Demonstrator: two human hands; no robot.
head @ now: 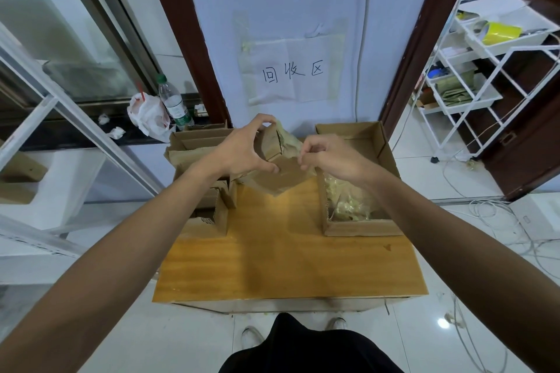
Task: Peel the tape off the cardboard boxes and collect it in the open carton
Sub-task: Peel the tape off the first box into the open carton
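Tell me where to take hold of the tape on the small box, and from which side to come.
Pinch the loose flap of tape that stands off the box at its right edge, coming from the right. The left hand wraps the box's left side; the right hand seems to pinch there.

An open carton [363,228] sits on the right of the worktop [288,266] (tape bits [348,203] lie inside it). A pile of boxes [209,218] sits on the left. Between them, up over the worktop, is a small box [283,174], with the left grip [239,151] on its left side and the right grip [330,154] pinching tape [291,141] at its right edge.
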